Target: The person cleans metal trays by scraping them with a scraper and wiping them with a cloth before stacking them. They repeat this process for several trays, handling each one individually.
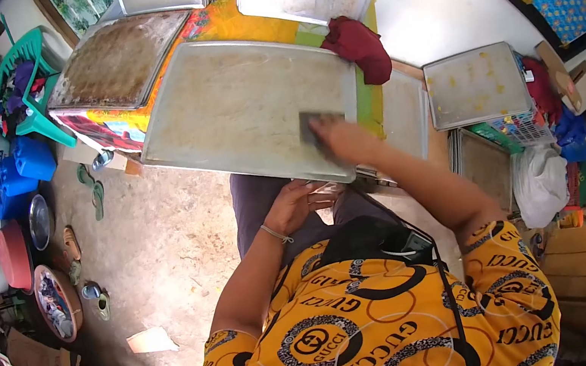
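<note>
A large metal baking tray (241, 99) with a raised rim and a dull, stained surface lies in front of me, its near edge over my lap. Near the tray's right side, my right hand (338, 137) is closed on a dark, flat rectangular scrubbing pad (310, 125) pressed to the surface. My left hand (296, 205) is at the near rim, palm below it, with fingers curled at the edge. Part of those fingers is hidden beneath the tray.
A browned tray (124, 60) lies at the back left on a colourful tablecloth (221, 22). A maroon cloth (361, 49) sits by the tray's far right corner. More trays (477, 85) stand at the right. Basins (14, 254) and sandals (98, 198) are at the left.
</note>
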Tool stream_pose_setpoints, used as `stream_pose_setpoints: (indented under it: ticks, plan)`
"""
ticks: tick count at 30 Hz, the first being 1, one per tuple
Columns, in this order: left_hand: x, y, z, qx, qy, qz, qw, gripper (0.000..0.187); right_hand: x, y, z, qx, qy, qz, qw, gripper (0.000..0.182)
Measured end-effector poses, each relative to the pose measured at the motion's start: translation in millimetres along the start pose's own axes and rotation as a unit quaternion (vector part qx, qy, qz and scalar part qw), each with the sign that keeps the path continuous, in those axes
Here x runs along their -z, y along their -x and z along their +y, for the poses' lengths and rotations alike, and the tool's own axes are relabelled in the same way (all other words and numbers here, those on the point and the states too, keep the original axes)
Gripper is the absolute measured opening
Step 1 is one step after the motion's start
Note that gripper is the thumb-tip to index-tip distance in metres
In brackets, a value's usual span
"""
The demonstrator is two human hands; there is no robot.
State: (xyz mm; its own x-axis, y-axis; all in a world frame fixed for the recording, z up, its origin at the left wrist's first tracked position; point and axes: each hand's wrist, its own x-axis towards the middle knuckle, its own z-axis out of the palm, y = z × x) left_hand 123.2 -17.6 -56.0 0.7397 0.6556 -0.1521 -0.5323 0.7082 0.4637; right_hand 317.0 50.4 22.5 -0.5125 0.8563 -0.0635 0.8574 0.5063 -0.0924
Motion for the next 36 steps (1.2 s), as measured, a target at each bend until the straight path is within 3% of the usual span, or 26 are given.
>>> stream_pose_setpoints:
  ticks: [2, 5, 6, 8, 9, 11, 15, 18, 20, 22, 25, 26, 31, 36]
  plan:
    - [6.2, -2.2, -2.1, 0.008, -0.011, 0.011, 1.0, 0.042, 11.0, -38.4, 42.5, -0.093, -0.03, 0.006, 0.995, 0.039]
    - [-5.0, 2.0, 4.4, -0.007, -0.012, 0.011, 1.0, 0.042, 8.6, -54.9, 55.5, -0.056, -0.032, 0.035, 0.997, 0.038]
    - [-2.3, 1.8, 3.2, -0.008, -0.018, 0.015, 1.0, 0.043, 1.3, -46.0, 41.4, -0.022, -0.004, 0.015, 1.0, 0.039]
    - [-0.2, 4.2, 3.7, -0.004, -0.011, 0.01, 1.0, 0.043, -17.5, -22.3, 12.7, 0.079, 0.047, 0.064, 0.994, 0.043]
    - [-0.3, 2.6, 5.2, 0.0, -0.006, 0.007, 1.0, 0.043, -10.5, -14.9, -4.4, 0.058, 0.008, -0.031, 0.998, 0.046]
    - [0.0, 0.5, 6.9, -0.004, -0.005, 0.008, 1.0, 0.04, -8.8, -21.3, 0.1, 0.05, 0.012, 0.022, 0.998, 0.044]
    - [-0.9, 2.4, 4.1, 0.004, -0.008, 0.019, 1.0, 0.038, 0.8, -89.4, 83.3, -0.055, -0.008, 0.03, 0.998, 0.05]
    - [-1.6, 2.9, 8.6, -0.004, -0.014, 0.013, 1.0, 0.039, 19.6, -103.7, 99.6, -0.082, -0.001, 0.027, 0.996, 0.051]
    - [1.9, 4.8, 7.0, -0.004, -0.01, 0.002, 1.0, 0.04, 14.5, -85.7, 84.7, -0.061, -0.011, -0.015, 0.998, 0.051]
    - [3.0, 5.0, 7.2, -0.001, -0.01, -0.001, 1.0, 0.04, -11.7, -54.4, 66.0, 0.018, 0.028, 0.054, 0.998, 0.052]
    - [1.9, 3.8, 7.1, 0.011, 0.003, 0.0, 1.0, 0.04, -6.1, -36.9, 50.2, -0.003, -0.009, -0.021, 1.0, 0.053]
    - [2.6, 4.5, 5.9, 0.014, 0.007, 0.002, 1.0, 0.04, 0.0, -39.4, 53.5, -0.02, -0.004, 0.008, 1.0, 0.051]
    - [-6.6, 5.9, 11.1, 0.009, -0.011, -0.014, 1.0, 0.046, 27.9, -96.8, 124.7, -0.094, -0.006, -0.032, 0.995, 0.054]
    - [0.0, 6.8, 11.6, -0.003, -0.036, -0.022, 0.999, 0.05, 6.3, -64.2, 89.9, -0.052, 0.028, -0.023, 0.998, 0.054]
